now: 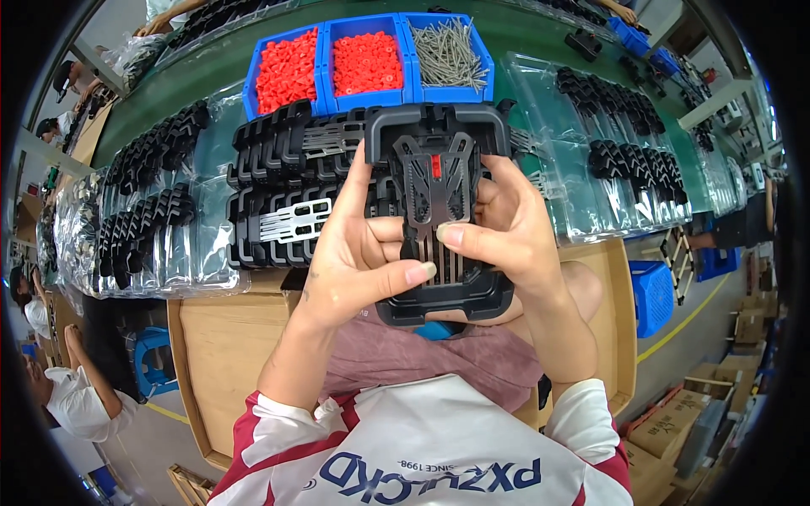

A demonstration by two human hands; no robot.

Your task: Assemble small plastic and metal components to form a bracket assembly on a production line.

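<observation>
A black, rounded housing (pixel 401 311) is fitted with a dark slotted plate (pixel 434 200) and red insert (pixel 436 166). It is gripped between half-curled left hand (pixel 348 253) and right hand (pixel 516 232).

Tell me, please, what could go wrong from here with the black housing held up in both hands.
The black housing is held up between the left hand and right hand, so it might drop if the grip slips. The small red piece in its middle could perhaps work loose if the housing tips. Just beyond, the open blue bins of small parts might spill if knocked.
</observation>
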